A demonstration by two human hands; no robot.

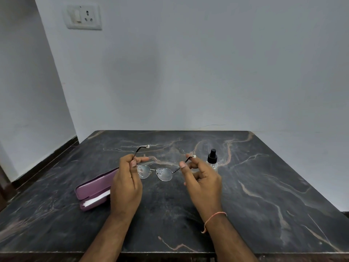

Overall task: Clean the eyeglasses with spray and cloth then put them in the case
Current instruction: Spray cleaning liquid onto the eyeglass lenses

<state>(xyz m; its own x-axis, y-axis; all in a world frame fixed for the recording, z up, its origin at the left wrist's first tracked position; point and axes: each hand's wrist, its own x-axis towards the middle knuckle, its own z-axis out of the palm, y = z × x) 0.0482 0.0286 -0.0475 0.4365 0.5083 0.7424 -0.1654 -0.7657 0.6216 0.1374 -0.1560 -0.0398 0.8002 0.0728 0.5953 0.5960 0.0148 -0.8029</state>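
- The thin, dark metal-framed eyeglasses [155,172] with clear oval lenses are held up over the middle of the dark, marble-patterned desk [264,195], temples unfolded and pointing away from the person.
- Both lenses carry clusters of small droplets.
- The left hand [126,186] pinches the left temple between thumb and curled fingers, close to the hinge; its white-tipped end sticks up beyond the knuckles.
- The right hand [203,181] pinches the right temple between thumb and forefinger, the other fingers loosely curled beneath; that temple's white tip shows just past the fingertips.
- The two hands are apart, one at each side of the frame.
- A slim, purple, hard-shell glasses case [94,191] lies on the desk to the left, partly hidden behind the left hand, its lid ajar with a folded white cloth [96,199] showing in the gap.
- A small clear spray bottle [212,160] with a black pump top stands upright on the desk just beyond the right hand.
- A thin orange thread bracelet [212,220] circles the right wrist.
- A white wall socket with a switch [84,17] sits high on the pale wall behind.
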